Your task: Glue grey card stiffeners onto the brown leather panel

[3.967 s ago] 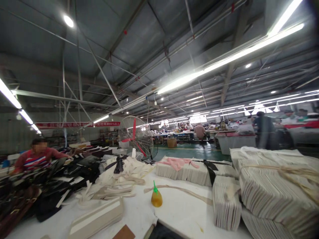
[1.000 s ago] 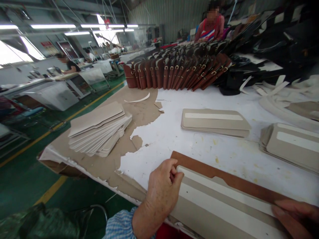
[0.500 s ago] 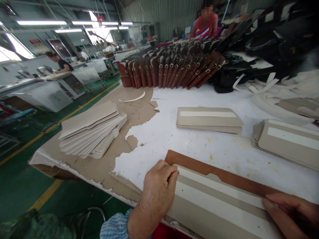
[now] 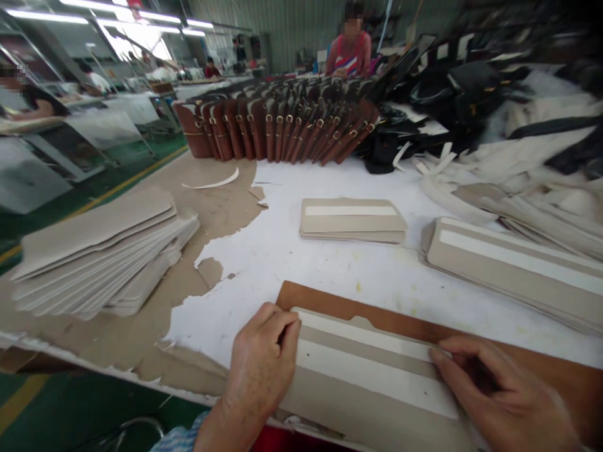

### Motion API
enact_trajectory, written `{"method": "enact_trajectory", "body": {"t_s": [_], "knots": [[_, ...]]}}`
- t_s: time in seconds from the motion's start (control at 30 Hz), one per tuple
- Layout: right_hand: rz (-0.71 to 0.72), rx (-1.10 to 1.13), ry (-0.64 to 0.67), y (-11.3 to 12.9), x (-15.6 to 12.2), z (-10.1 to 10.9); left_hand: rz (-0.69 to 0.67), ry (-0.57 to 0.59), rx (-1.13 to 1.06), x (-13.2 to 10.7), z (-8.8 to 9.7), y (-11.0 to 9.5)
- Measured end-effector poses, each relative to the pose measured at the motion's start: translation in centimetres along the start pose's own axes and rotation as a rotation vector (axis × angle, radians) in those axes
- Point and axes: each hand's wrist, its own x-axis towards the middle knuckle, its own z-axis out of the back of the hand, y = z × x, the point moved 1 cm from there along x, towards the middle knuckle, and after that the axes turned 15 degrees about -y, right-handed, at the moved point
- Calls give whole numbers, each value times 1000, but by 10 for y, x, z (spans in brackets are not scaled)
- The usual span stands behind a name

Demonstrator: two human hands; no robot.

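A beige panel with white strips (image 4: pixel 372 370) lies in front of me, its far edge along a brown leather piece (image 4: pixel 330 301). Part of the leather shows beyond that edge and out to the right, under my right hand. My left hand (image 4: pixel 264 361) is closed, thumb and fingers pinching the panel's far left corner beside the leather. Further right, my right hand (image 4: pixel 499 389) pinches the same far edge between thumb and forefinger. The panel's near side runs out of view at the bottom.
A fanned stack of beige panels (image 4: pixel 94 251) lies left. Two stacks with white strips, a smaller one (image 4: pixel 353 226) and a larger one (image 4: pixel 513 267), lie ahead and right. Brown buckled bags (image 4: pixel 277 129) stand in a row behind, near black bags (image 4: pixel 452 94). A person (image 4: pixel 348 50) stands beyond.
The view has turned right, so the table's things appear further left. Both hands keep their pinch on the panel's edge, and more of the brown leather shows at right.
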Motion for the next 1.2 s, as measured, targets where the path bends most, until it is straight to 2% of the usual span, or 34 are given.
{"method": "enact_trajectory", "body": {"t_s": [0.13,0.3,0.5,0.67,0.83,0.93,0.97,1.0,1.1,1.13,1.17,1.2], "knots": [[14,-38,27,20,1,2,-57,-41,8,3,1,1],[92,-31,78,19,2,0,-71,-53,27,4,2,2],[86,-68,33,28,1,0,-69,-67,43,6,2,1],[121,-52,67,29,0,2,-66,-62,54,6,3,1],[43,-83,123,20,3,0,-81,-44,80,5,1,5],[-74,41,189,13,11,2,-107,-49,73,6,1,7],[-164,145,156,11,14,5,-120,-75,62,7,2,8],[-273,278,68,9,17,10,-139,-117,52,8,4,9],[-552,650,-400,2,22,30,-258,-269,25,8,10,7],[-581,692,-514,1,21,35,-320,-279,17,7,12,5],[-565,676,-555,2,19,39,-385,-256,13,5,13,3],[-497,613,-511,3,17,41,-445,-208,12,3,13,-1]]}}
